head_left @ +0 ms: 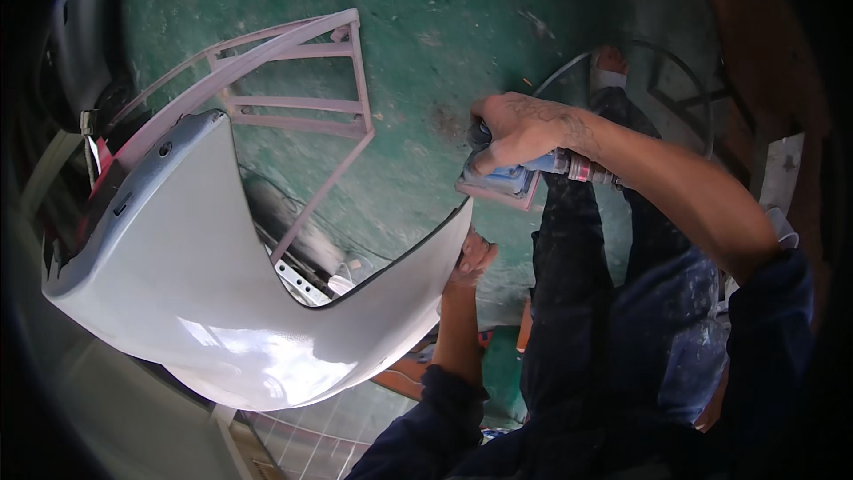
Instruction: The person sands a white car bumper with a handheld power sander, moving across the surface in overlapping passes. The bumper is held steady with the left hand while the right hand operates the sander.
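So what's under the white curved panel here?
Under the white curved panel show pink frame bars, a white bracket and green floor. The left hand grips its edge; the rest is covered.

Your single view comes from the head camera, looking steeply down past your chest at the green floor (pixel 426 27). It sits close: your forearms enter from the lower edge at five and six o'clock, and the white curved panel (pixel 204 276) fills the eight o'clock side. The fisheye bends straight edges near the rim, and the corners go black.
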{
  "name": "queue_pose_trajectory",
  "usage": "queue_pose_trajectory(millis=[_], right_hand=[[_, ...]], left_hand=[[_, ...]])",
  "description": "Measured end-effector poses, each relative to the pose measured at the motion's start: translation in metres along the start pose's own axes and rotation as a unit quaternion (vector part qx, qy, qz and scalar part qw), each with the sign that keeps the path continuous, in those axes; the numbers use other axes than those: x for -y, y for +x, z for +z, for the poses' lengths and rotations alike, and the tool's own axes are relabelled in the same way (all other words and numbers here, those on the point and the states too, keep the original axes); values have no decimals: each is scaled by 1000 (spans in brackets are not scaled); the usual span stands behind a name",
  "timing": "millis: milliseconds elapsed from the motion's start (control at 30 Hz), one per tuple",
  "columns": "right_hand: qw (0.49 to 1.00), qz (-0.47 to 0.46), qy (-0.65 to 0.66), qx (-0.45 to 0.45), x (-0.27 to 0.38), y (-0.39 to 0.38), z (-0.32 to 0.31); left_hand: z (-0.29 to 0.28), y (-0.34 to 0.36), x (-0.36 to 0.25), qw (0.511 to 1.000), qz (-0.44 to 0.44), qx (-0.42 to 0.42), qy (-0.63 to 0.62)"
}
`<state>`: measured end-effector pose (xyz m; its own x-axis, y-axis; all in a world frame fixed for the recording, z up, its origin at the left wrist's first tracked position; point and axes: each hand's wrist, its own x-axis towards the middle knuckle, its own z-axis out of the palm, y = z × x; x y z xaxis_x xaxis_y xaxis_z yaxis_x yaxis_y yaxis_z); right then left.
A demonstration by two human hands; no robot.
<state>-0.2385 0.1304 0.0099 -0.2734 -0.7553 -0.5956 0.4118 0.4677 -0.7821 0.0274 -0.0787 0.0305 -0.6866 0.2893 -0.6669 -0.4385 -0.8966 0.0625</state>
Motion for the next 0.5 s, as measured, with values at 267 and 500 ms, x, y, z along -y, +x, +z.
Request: queue_pose_trajectory(millis=[267, 500], right_hand=[[993, 27, 109, -21, 50, -38, 18], [948, -64, 311, -16, 101, -56, 38]], left_hand=[[16, 10, 7, 997, -18, 9, -73], [10, 22, 5, 997, -39, 12, -59]])
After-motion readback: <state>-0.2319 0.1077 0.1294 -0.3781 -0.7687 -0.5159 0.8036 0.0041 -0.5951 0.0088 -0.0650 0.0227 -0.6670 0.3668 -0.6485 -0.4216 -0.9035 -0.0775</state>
